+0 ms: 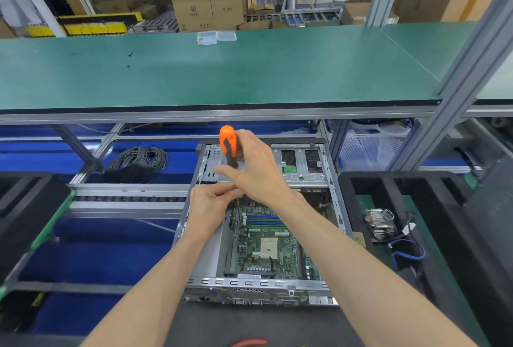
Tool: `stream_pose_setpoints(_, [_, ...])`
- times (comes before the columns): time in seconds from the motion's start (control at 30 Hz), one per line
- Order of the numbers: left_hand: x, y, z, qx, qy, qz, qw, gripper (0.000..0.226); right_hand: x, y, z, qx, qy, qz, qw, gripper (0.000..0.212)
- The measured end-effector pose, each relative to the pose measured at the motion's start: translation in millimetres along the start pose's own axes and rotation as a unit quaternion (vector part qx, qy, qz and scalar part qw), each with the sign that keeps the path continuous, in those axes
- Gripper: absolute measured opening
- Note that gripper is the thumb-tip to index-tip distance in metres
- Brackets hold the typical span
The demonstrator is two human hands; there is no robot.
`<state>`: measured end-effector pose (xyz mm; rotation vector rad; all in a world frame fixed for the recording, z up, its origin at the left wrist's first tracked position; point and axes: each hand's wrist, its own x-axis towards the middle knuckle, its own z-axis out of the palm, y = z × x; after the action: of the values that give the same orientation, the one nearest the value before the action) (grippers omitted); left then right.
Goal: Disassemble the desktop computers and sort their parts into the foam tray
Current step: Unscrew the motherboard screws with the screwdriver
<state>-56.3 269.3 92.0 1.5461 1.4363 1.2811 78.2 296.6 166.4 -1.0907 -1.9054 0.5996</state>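
Note:
An open desktop case [334, 202] lies in front of me with its green motherboard [272, 249] exposed. My right hand [255, 169] grips an orange and black screwdriver [228, 144] held upright over the case, tip down toward the board's upper left corner. My left hand [208, 205] pinches the thin metal shaft just below the right hand. A black foam tray [449, 199] stands to the right of the case, holding a finned heatsink [381, 224] and a blue cable [410, 252].
A second black foam tray [25, 202] sits at the left edge. A coil of grey cable [138, 162] lies on the blue surface behind the conveyor rails. A green shelf [222, 69] overhead carries two small clear boxes [215, 37]. A red-handled tool [249, 342] lies at the bottom edge.

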Motion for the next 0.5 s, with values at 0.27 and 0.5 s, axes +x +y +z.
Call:
stream_pose_setpoints(0.27, [4.3, -6.8, -2.2, -0.002, -0.006, -0.029, 1.000, 0.010, -0.3, 4.4, 1.4, 0.065, -0.008, 0.071, 0.995, 0.053])
stream_pose_setpoints(0.5, [1.8, -3.3, -1.1, 0.017, -0.039, 0.011, 0.999, 0.028, -2.3, -0.2, -2.1, 0.082, -0.091, 0.055, 0.991, 0.044])
